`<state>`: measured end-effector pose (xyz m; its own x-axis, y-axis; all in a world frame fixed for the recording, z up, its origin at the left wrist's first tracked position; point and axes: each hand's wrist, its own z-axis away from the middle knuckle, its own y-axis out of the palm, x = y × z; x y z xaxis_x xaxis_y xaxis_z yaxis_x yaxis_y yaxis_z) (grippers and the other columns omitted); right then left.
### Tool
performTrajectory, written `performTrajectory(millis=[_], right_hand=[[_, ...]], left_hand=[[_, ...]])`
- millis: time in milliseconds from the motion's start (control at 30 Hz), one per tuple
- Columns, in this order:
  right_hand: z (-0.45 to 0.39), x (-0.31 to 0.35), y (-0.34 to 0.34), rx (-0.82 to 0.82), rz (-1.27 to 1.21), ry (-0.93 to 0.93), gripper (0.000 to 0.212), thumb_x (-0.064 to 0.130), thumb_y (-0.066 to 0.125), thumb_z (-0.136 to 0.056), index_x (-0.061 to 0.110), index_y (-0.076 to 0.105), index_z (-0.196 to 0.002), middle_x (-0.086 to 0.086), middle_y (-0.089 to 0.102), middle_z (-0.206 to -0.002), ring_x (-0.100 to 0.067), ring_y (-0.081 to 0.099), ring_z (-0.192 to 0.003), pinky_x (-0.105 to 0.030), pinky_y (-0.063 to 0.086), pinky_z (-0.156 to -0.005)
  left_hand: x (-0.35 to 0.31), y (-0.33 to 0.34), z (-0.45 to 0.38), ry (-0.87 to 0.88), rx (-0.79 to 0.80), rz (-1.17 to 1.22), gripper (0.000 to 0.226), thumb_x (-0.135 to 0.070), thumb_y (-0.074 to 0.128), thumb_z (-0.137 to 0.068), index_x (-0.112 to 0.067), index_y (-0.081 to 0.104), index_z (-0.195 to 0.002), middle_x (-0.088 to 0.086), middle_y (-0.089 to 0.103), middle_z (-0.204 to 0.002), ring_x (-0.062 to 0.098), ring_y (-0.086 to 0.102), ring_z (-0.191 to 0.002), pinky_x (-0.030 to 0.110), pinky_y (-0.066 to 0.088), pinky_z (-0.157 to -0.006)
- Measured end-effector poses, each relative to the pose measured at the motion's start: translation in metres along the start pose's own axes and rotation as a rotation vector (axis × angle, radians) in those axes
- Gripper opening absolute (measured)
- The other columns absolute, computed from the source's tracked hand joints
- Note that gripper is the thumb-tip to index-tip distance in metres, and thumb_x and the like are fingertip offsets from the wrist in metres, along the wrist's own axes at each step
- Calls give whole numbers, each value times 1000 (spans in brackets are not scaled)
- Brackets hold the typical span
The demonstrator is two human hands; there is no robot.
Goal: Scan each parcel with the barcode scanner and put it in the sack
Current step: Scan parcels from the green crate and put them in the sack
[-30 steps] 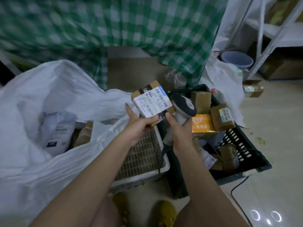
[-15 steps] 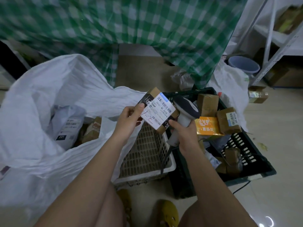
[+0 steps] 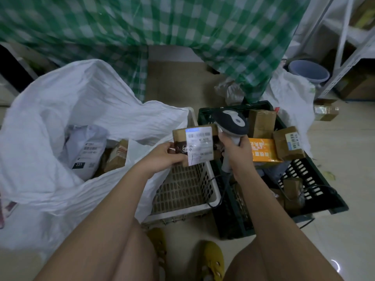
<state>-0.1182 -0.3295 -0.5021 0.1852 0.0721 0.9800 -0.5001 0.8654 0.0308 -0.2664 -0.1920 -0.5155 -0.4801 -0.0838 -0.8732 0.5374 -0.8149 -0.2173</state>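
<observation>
Left hand (image 3: 165, 157) grips labelled cardboard parcel (image 3: 195, 145) above white basket (image 3: 182, 191). Right hand (image 3: 236, 148) clamped on barcode scanner (image 3: 233, 122) handle, beside parcel. White sack (image 3: 81, 110) at left.

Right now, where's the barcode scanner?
In the head view, right of centre: the right hand grips the barcode scanner above the dark green crate, beside the labelled parcel.

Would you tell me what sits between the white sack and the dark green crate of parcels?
In the head view, a white slotted basket sits between the white sack and the dark green crate; the sack's edge drapes over its left side.
</observation>
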Motion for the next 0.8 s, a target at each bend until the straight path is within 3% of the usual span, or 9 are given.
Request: performTrajectory(millis=[67,133,300,400,500,567,667,800], right_hand=[[1,5,-4,-9,-38,8,28,22,67,-89,30,53,-112,3,65,-107,-15,62,-95,-30,51,-79],[7,9,-9,19,-48,23,19,22,66,-90,31,54,-102,3,65,-98,-13,62,-83,-25,50,-69],[22,5,-19,182,240,10,10,27,64,-90,18,61,-94,6,65,-77,0,58,-60,-15,44,-50],[28,3,-21,252,309,15,8,25,64,-91,22,59,-85,9,63,-70,-3,57,-60,-19,42,-56],[32,4,-22,278,330,24,20,17,63,-92,21,56,-73,9,56,-57,-5,52,-53,-18,41,-51],[33,5,-24,278,362,40,25,16,63,-91,17,55,-67,5,53,-54,-10,50,-51,-24,41,-53],[33,6,-26,280,382,50,28,16,63,-89,15,53,-63,3,51,-52,-15,48,-52,-31,38,-58],[34,7,-28,304,374,46,27,11,62,-89,18,55,-64,11,52,-46,-11,48,-53,-28,38,-58]], left_hand=[[4,-3,-7,-27,-52,125,40,-12,71,-84,-10,58,-122,2,68,-108,13,66,-98,20,56,-79],[8,-7,-12,-28,-110,185,40,-12,70,-85,-8,58,-123,3,69,-114,14,66,-102,25,54,-87],[11,-10,-17,2,-177,268,33,-10,65,-89,-7,60,-121,3,70,-109,14,66,-103,26,51,-91],[11,-9,-20,18,-191,302,31,-9,64,-89,-9,60,-120,2,70,-108,13,66,-101,23,52,-89],[11,-7,-22,30,-197,311,33,-9,63,-90,-8,58,-123,3,70,-109,14,66,-103,21,53,-87],[11,-7,-23,31,-204,312,35,-9,63,-90,-7,58,-124,4,69,-111,14,66,-104,22,53,-87],[11,-8,-24,29,-201,309,38,-10,64,-90,-6,57,-127,3,69,-112,14,66,-103,22,53,-87],[11,-8,-24,37,-204,299,37,-11,64,-90,-8,58,-127,3,69,-113,13,66,-103,22,53,-87]])
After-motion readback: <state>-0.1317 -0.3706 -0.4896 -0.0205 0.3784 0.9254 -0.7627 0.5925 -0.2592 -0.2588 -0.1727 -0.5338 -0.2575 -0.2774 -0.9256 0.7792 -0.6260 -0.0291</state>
